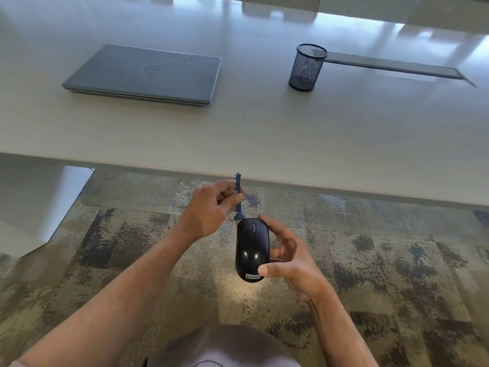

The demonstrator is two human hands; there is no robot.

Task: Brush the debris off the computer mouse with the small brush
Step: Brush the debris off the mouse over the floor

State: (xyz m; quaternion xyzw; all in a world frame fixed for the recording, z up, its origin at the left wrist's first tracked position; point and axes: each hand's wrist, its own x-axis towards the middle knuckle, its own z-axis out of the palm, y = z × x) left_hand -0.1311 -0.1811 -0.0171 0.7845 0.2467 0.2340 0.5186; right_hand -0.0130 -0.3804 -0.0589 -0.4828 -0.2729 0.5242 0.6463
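I held the black mouse [252,250] in my right hand [288,258], below the near edge of the worktop [264,133] and above the patterned carpet [397,260]. My thumb pressed on the rear end by the white label, and my fingers curled round the far side, with the forefinger reaching up beside the front. The mouse lay top side up, its wheel end pointing away from me.

My left hand [211,207] pinched the small blue brush [239,197] between thumb and curled fingers, about halfway along its thin handle. The brush stood nearly upright. Its flat lower end sat just beside the front left corner of the mouse; I could not tell whether the two touched. Its upper end was ragged and rose to the edge of the worktop.

On the worktop, well apart from my hands, a closed grey laptop [144,74] lay to the left and a black mesh pen cup [307,67] stood upright to the right.
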